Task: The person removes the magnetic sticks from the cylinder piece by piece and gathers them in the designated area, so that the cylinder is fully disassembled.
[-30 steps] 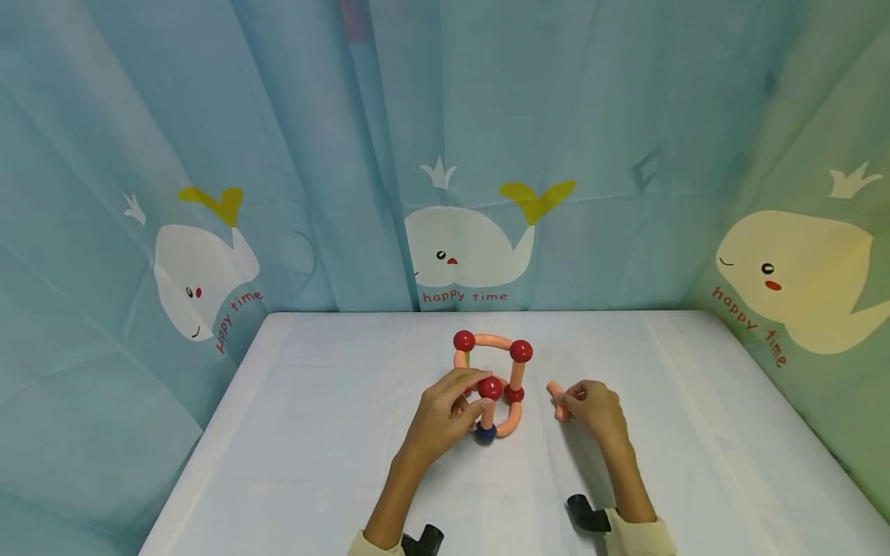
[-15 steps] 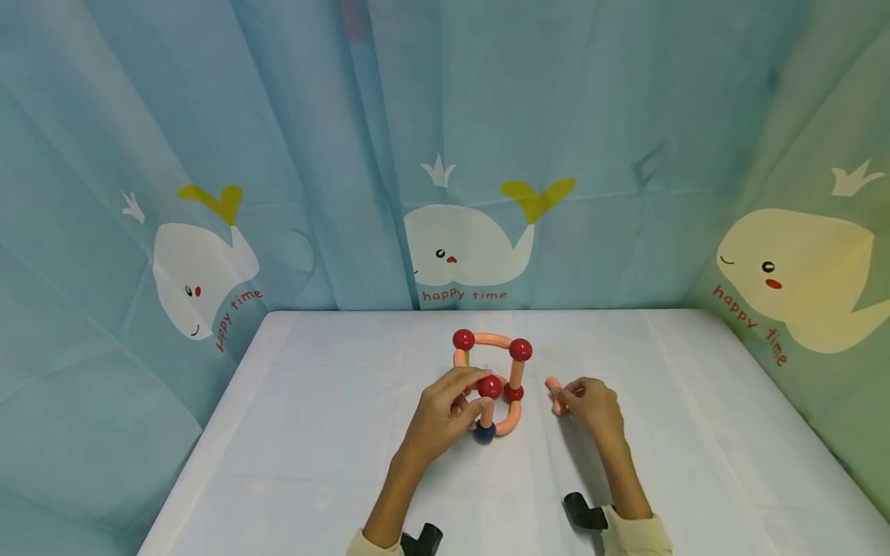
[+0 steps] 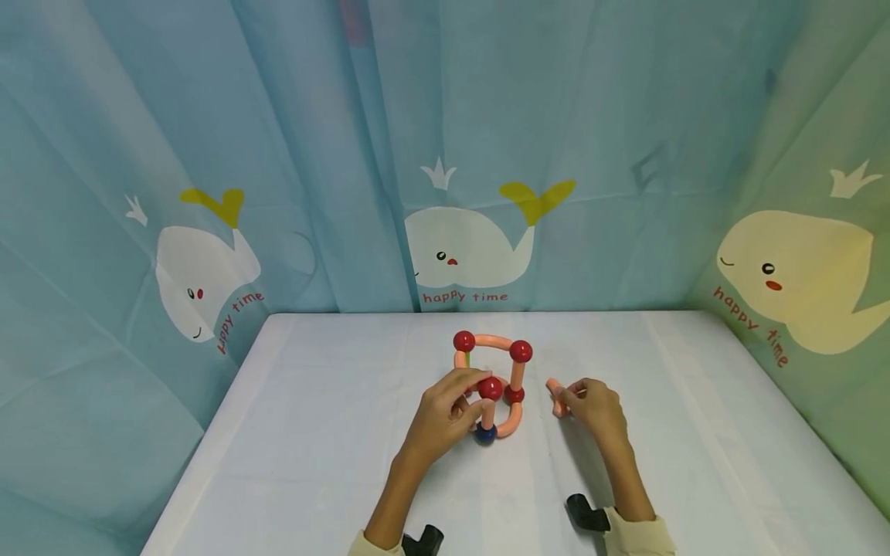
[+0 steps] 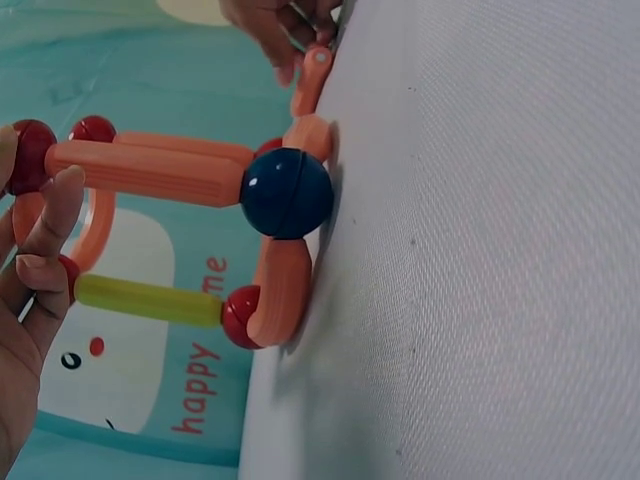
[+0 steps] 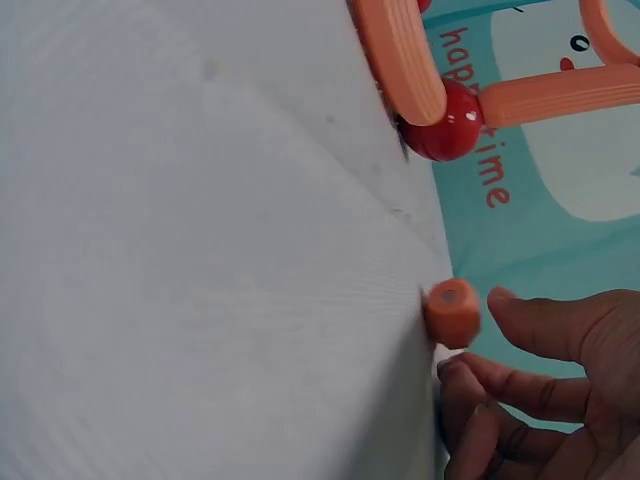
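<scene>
A toy frame of orange rods and red balls stands on the table, with one yellow-green rod (image 4: 150,300) and a blue ball (image 3: 486,433) at its front corner. With thumb and fingers, my left hand (image 3: 439,413) grips the red ball (image 3: 490,388) atop the front upright rod (image 4: 145,172). To the right of the frame, my right hand (image 3: 596,409) pinches a short curved orange rod (image 3: 556,398) that lies on the table. A small metal spot shows in the rod's end (image 5: 452,313) in the right wrist view. Part of that rod is hidden by my fingers.
The white table (image 3: 313,432) runs back to a blue curtain (image 3: 334,154) printed with whales. Two red balls, one at back left (image 3: 464,340) and one at back right (image 3: 521,351), top the frame's far side. A black piece (image 3: 587,513) sits at each sleeve.
The curved orange rod at my right hand has shifted and turned slightly. My left hand keeps its hold on the red ball, and the frame stands as before.
</scene>
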Tool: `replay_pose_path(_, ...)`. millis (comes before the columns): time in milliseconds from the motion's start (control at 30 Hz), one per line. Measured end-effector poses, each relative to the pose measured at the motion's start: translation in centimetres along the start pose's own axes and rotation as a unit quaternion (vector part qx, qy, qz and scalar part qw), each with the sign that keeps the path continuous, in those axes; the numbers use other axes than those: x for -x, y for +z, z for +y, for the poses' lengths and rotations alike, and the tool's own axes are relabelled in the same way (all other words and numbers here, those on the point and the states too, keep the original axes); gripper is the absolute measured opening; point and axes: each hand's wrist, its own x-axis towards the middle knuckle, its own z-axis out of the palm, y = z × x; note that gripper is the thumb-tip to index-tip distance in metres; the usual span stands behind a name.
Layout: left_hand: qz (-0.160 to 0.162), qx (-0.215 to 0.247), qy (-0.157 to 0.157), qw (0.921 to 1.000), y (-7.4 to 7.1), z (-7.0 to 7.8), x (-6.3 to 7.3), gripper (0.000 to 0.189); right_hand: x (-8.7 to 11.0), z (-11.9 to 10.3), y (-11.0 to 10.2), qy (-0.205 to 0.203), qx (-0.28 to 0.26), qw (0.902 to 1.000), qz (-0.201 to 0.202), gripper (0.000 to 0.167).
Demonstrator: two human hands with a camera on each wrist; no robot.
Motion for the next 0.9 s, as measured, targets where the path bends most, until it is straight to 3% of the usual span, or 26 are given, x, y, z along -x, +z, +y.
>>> replay_pose_path(100, 0.0, -0.002, 0.005, 1.0, 0.0, 0.0, 0.0, 0.037, 0.5, -0.3, -0.7, -0.014, 0.011, 0.9998, 0.013, 0.039)
replay_pose_path(233, 0.01, -0.008, 0.018, 0.9998, -0.1, -0.2, 0.0, 0.039, 1.2, -1.1, -1.5, -0.063, 0.012, 0.9974, 0.031, 0.037)
replay_pose_path(400, 0.023, -0.011, 0.022, 0.9994, -0.5, -0.7, 0.0, 0.035, 1.8, -2.4, -1.7, -0.113, -0.009, 0.9936, 0.002, 0.034)
replay_pose_path(600, 0.039, -0.013, 0.034, 0.9986, -0.8, -1.2, -0.1, 0.03, 1.9, -3.8, 0.2, -0.1, -0.023, 0.9915, -0.08, 0.035)
replay_pose_path(733, 0.039, -0.026, 0.037, 0.9982, -0.7, -1.4, -0.1, 0.031, 2.0, -4.2, 1.8, -0.095, -0.023, 0.9906, -0.096, 0.037)
replay_pose_path(900, 0.032, -0.037, 0.038, 0.9981, -0.7, -1.4, 0.1, 0.031, 2.0, -4.4, 3.6, -0.076, -0.016, 0.9937, -0.081, 0.04)
